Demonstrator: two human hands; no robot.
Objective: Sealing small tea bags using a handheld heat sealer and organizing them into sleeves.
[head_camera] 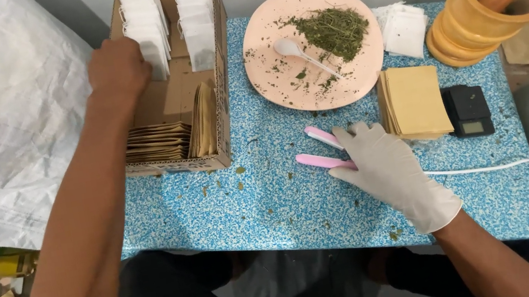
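Bare left hand [116, 69] reaches among light, flimsy sachets [145, 24], grip hidden; gloved right hand [387, 167] lies flat on the pink sealer [318, 150], grasping nothing.

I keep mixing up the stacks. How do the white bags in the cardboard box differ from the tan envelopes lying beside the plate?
The white bags stand upright in rows inside the cardboard box, by the bare left hand; the tan envelopes lie flat in one stack on the table, near the gloved right hand. Both are flat, rectangular and stacked.

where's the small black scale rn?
In the head view, the small black rectangular digital scale sits on the right side of the blue speckled table, directly right of the stack of tan paper envelopes and below the yellow wooden mortar.
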